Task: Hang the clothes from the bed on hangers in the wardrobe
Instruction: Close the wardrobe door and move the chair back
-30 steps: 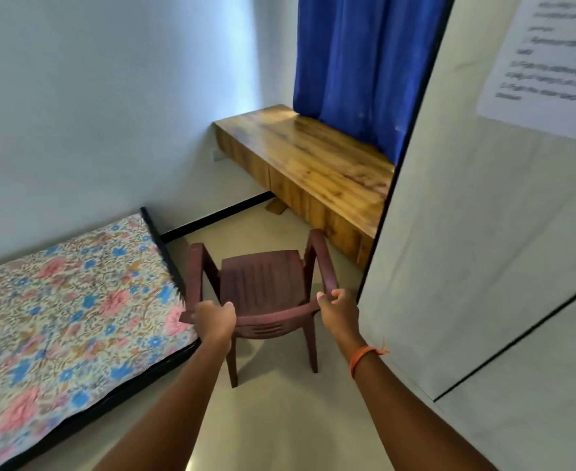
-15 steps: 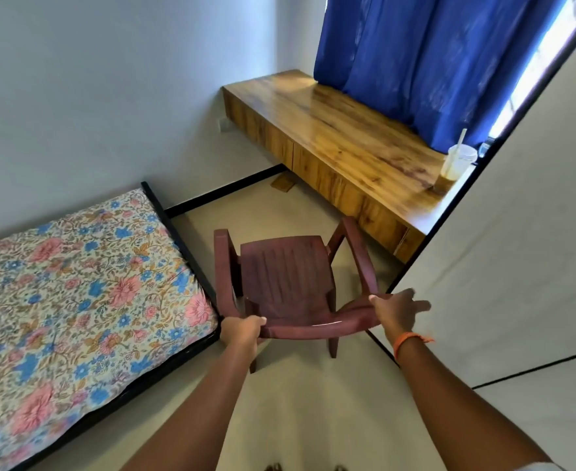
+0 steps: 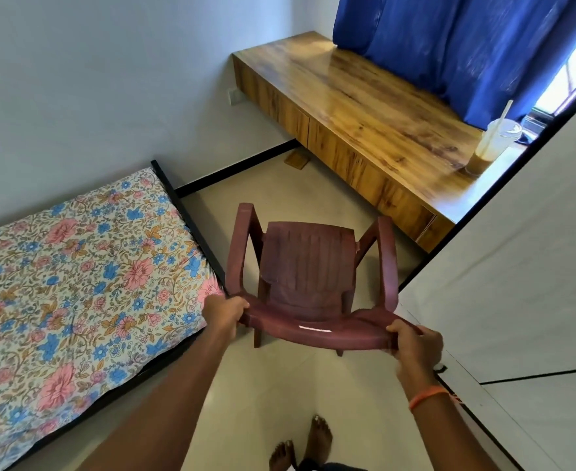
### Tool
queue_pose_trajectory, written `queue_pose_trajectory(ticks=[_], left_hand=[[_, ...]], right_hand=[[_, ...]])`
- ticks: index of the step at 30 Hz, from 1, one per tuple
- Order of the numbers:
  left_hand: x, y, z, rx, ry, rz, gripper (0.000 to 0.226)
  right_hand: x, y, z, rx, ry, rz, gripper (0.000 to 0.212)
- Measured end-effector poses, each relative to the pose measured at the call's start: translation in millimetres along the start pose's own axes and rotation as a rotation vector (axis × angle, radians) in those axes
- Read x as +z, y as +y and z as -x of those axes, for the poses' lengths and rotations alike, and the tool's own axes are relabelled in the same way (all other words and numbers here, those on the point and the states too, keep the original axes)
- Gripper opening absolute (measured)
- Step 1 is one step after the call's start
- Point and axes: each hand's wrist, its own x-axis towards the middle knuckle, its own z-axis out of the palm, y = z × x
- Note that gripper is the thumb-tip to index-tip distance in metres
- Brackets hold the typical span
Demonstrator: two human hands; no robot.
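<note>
A maroon plastic armchair (image 3: 308, 266) stands on the floor between the bed and the white wardrobe door (image 3: 517, 266). My left hand (image 3: 223, 316) grips the left end of the chair's backrest top. My right hand (image 3: 414, 346) grips its right end, right beside the wardrobe door. The bed (image 3: 75, 266) at the left carries a floral sheet; no clothes lie on the part of it that I see. No hangers are in view, and the wardrobe's inside is hidden.
A long wooden bench desk (image 3: 364, 113) runs along the back right under a blue curtain (image 3: 449, 45). A plastic cup with a straw (image 3: 492, 144) stands on its near end. My bare feet (image 3: 300, 447) are on the tiled floor below.
The chair has come closer to me, away from the desk. My right hand, loose on the backrest half a second ago, now grips it.
</note>
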Motion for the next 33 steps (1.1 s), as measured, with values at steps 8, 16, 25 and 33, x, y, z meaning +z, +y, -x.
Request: queue_pose_trajectory(ticks=[8,16,25,33], left_hand=[[-17.8,45.5,-65.1,-0.099,-0.014,0.284,0.051],[-12.7,48.6,-67.0,-0.148,-0.104,0.436,0.011],[-19.1,61.0,-102.8,-0.084,-0.15,0.44,0.048],[-23.0,81.7,-109.5,-0.012,-0.358,0.278,0.017]], right_hand=[[47.1,-6.1,-0.7,0.176,-0.147,-0.141,0.025],[51.9,-6.9,-10.2,0.289,-0.15,-0.173,0.024],[72.2,-3.1,8.2,0.258,-0.023,-0.243,0.02],[82.9,0.1,16.8,0.286,0.117,-0.307,0.014]])
